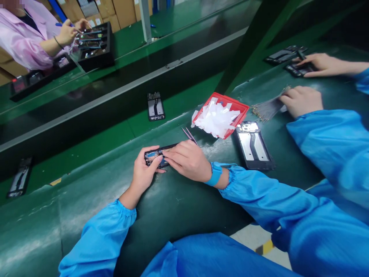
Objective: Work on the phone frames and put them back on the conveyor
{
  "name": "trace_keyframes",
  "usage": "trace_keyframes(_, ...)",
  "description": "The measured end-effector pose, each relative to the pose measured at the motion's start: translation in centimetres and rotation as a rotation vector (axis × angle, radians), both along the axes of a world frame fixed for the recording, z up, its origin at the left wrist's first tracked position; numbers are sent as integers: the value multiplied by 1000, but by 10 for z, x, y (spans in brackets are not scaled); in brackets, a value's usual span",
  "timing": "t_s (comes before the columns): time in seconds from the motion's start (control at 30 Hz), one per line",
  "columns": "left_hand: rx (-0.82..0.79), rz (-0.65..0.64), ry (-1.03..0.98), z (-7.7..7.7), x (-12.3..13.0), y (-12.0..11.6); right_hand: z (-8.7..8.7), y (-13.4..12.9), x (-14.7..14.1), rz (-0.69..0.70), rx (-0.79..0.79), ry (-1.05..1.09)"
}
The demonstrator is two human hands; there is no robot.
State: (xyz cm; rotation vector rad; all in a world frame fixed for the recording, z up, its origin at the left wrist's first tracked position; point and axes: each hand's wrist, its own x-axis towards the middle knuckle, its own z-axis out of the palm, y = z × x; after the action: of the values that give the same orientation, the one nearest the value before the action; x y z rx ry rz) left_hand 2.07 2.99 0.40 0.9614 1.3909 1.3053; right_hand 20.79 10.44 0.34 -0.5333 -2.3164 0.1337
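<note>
An opened phone with its inner parts showing is held a little above the green mat. My left hand grips its left end, thumb on the upper face and fingers around the edge. Over the phone's right part, my right hand has its fingertips pinched together against the inner parts. Whatever lies between those fingertips is hidden. Just beyond my right hand, a pair of tweezers points away; I cannot tell whether it lies on the mat or is tucked in the hand.
A red tray heaped with white strips stands beyond my right hand. Phone frames lie right, ahead and far left. At right, a co-worker's hands touch thin cables and a phone. Another person works opposite at a black tray.
</note>
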Motion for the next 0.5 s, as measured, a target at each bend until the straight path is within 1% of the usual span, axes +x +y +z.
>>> trace_keyframes(0.2,-23,25,-8,3,2,0,3,-2,-2,0,41,-7)
trace_keyframes(0.4,-4,26,56,7,2,0,0,-2,-2,-14,8,-18)
trace_keyframes(0.5,-3,39,92,11,-6,4,-1,-2,-4,17,-62,43)
